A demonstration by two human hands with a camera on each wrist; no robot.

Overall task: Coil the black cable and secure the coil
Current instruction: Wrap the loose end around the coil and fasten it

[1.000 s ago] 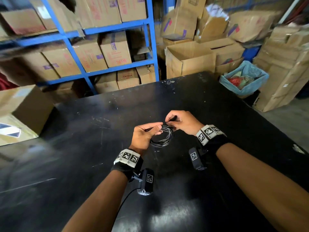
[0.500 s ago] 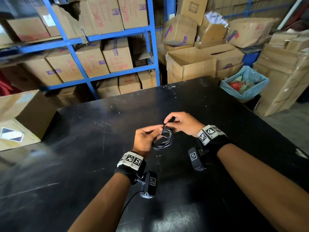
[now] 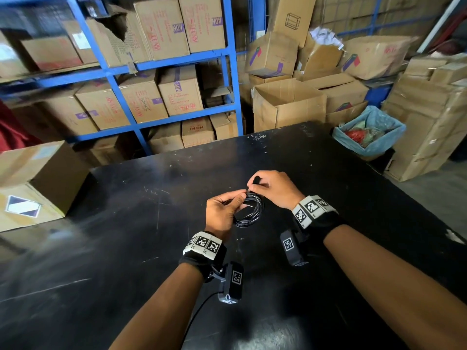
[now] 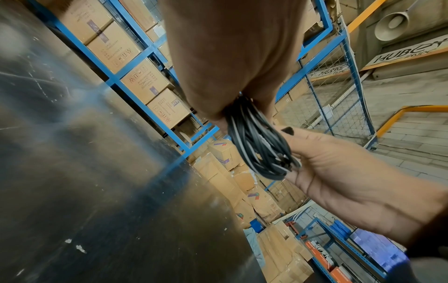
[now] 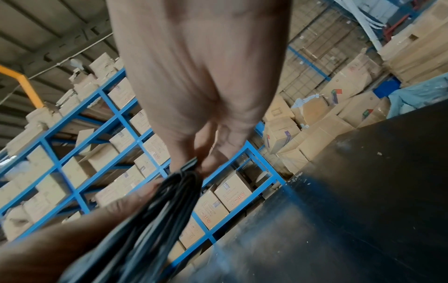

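I am looking down at a black cable (image 3: 249, 210) wound into a small coil, which I am holding just above the black counter (image 3: 126, 223), between both hands. My left hand (image 3: 219, 213) is gripping the coil's left side, fingers (image 3: 237, 198) curled round the bunched loops. My right hand (image 3: 274, 189) is pinching the cable's end at the top of the coil, its fingers (image 5: 181, 153) closing on a dark connector (image 5: 189, 163). In the left wrist view the loops (image 4: 259, 141) are hanging bundled between the two hands. Cardboard boxes (image 3: 288, 104) and blue shelving (image 3: 227, 72) are standing behind the counter.
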